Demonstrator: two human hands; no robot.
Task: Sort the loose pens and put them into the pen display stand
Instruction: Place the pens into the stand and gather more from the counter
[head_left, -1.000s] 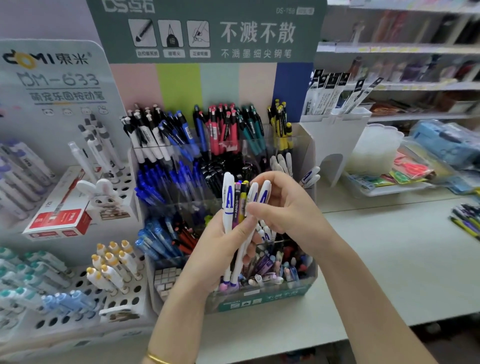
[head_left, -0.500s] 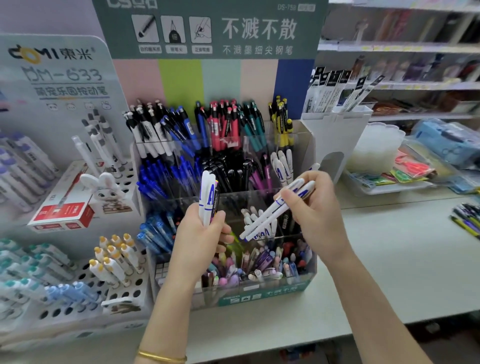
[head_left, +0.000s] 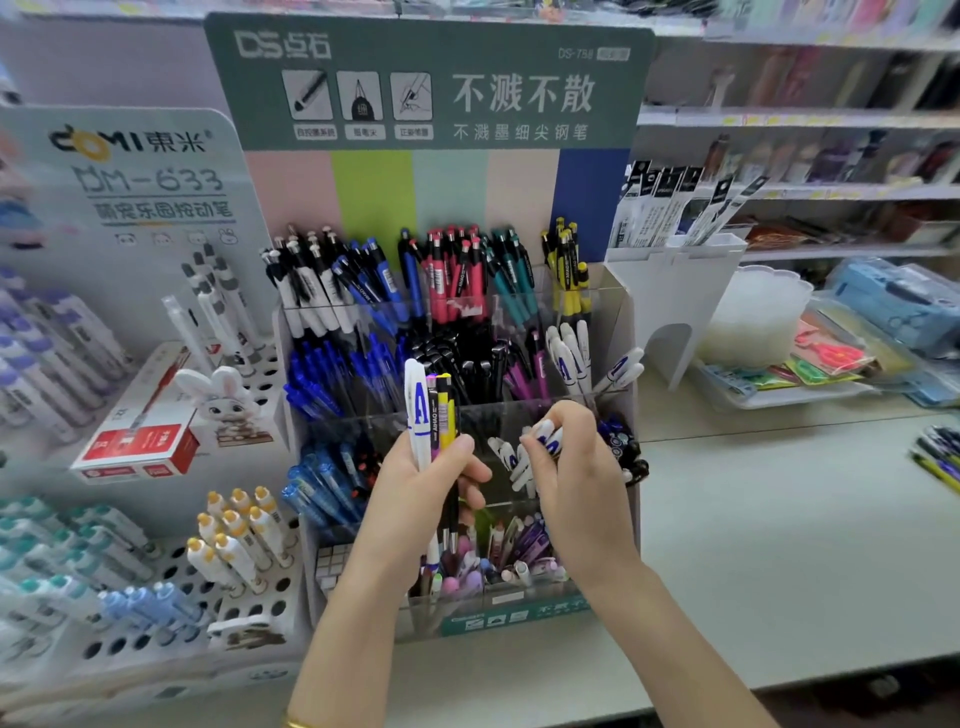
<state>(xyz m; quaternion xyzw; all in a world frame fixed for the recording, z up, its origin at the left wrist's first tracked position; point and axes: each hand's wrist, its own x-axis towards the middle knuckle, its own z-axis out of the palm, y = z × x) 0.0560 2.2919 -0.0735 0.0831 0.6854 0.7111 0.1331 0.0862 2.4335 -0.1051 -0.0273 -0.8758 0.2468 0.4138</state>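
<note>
1. Your left grip (head_left: 415, 499) is closed round a bundle of pens (head_left: 437, 415), held upright in front of the pen stand (head_left: 519, 613). The bundle has one white pen with a blue "A", one purple, one yellow and one black, tips down.
2. Your right grip (head_left: 571, 467) pinches white pens with blue print (head_left: 545, 435) at the fingertips. I can't tell how many.
3. The right grip is over the third tier, just right of centre, directly above more white pens (head_left: 511, 460) standing in that compartment.
4. The stand is clear, tiered and on the counter (head_left: 753, 530).
   - Back row: black-and-white, blue, red, teal and yellow pens.
   - Second row: blue, black, purple, then another white batch (head_left: 569, 353) at the right.
   - Front row: pastel pens.
5. One white pen (head_left: 621, 366) leans out over the stand's right wall.
6. Loose pens (head_left: 940, 460) lie at the counter's far right edge, well apart from both hands.
7. Left of the stand there's a white peg rack (head_left: 260, 587) holding yellow-capped pens, with a red box (head_left: 140, 447) and a rabbit figure (head_left: 223, 400) behind it.
8. There's a gold bracelet (head_left: 298, 722) on your left wrist.
</note>
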